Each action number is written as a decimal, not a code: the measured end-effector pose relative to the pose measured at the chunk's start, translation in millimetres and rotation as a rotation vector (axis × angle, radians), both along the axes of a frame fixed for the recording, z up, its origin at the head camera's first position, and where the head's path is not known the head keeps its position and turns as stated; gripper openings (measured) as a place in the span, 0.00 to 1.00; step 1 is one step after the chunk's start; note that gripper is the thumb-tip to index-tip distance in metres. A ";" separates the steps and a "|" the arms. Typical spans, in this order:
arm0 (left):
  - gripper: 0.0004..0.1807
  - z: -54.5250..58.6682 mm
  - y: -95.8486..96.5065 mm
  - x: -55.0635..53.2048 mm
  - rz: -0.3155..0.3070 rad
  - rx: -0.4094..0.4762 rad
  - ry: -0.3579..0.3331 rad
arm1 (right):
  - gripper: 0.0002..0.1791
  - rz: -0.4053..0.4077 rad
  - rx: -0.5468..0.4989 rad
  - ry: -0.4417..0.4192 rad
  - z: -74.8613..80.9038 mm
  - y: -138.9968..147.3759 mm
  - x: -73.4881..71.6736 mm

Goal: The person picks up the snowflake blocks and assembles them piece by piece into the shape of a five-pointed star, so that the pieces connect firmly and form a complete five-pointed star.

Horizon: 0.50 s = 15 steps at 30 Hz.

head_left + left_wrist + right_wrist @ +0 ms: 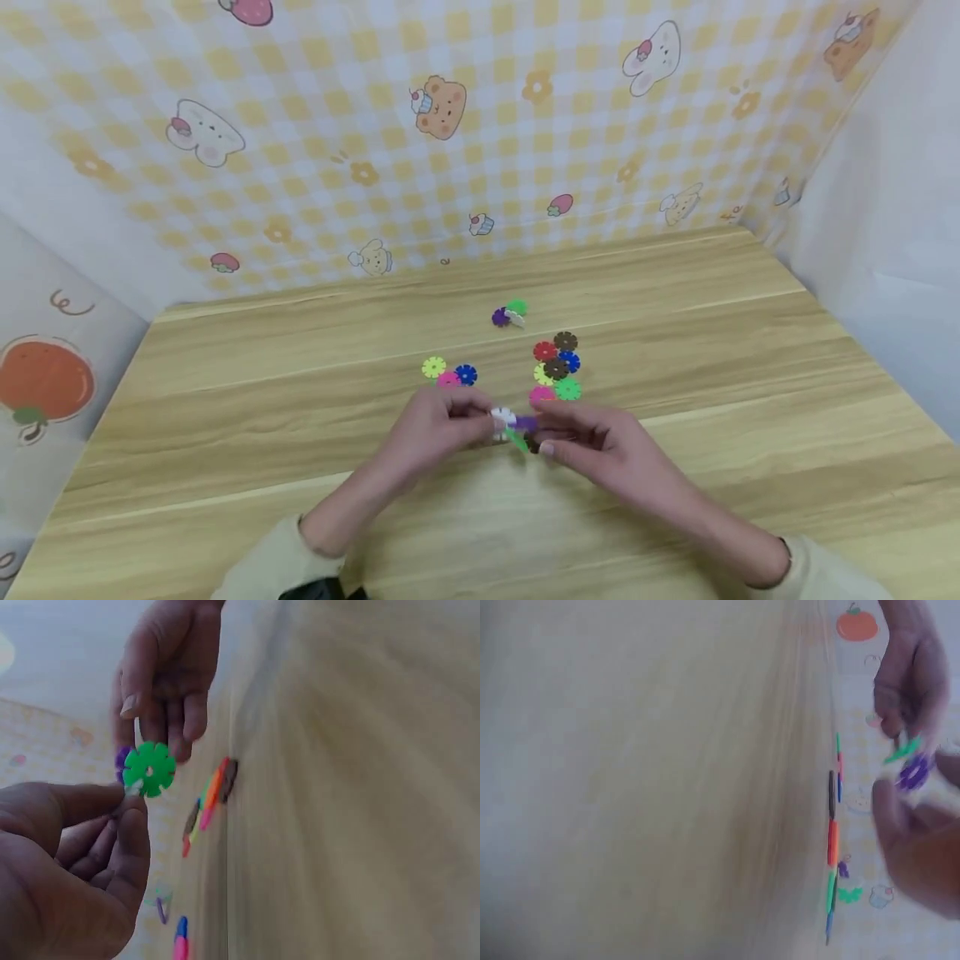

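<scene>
In the head view my left hand [438, 429] pinches a white notched disc [501, 414] between thumb and fingertips. Joined to that disc are a green notched disc [517, 440] and a purple one [527, 422]; the left wrist view shows the green disc [156, 758] face-on. My right hand [618, 450] is beside the purple disc, its thumb apart from the fingers. In the right wrist view the purple disc [913, 774] sits between that thumb and a fingertip, with no clear grip on it. A brown disc [533, 443] shows partly beneath the right fingers.
On the wooden table [262, 400], a joined purple, white and green group [514, 316] stands farther back. A yellow disc [433, 367], a pink one and a blue disc [466, 375] lie past my left hand. Several coloured discs [557, 368] cluster past my right hand. A patterned cloth [480, 167] hangs behind.
</scene>
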State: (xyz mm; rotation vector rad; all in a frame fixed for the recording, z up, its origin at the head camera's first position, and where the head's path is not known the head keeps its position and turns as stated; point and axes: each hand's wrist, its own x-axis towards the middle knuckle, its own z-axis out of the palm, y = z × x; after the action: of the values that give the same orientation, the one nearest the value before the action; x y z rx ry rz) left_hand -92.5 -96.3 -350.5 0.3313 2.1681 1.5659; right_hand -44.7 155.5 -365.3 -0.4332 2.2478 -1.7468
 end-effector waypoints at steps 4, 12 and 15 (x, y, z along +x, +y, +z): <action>0.06 -6.6 10.9 -24.4 0.043 -0.092 -0.018 | 0.26 -0.134 0.077 -0.082 -0.5 13.1 0.8; 0.12 -12.3 32.8 -71.6 0.243 -0.058 -0.218 | 0.20 -0.252 0.161 -0.249 -3.7 33.3 0.1; 0.11 -10.2 35.6 -86.6 0.318 -0.062 -0.245 | 0.21 -0.249 0.136 -0.287 -4.3 35.2 -0.9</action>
State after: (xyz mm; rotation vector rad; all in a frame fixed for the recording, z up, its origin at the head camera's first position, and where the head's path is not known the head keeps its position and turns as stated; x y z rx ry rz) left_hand -179.1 -60.7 -360.7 -0.2265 2.1432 1.5999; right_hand -45.7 190.7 -369.6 0.1248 2.2638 -1.6284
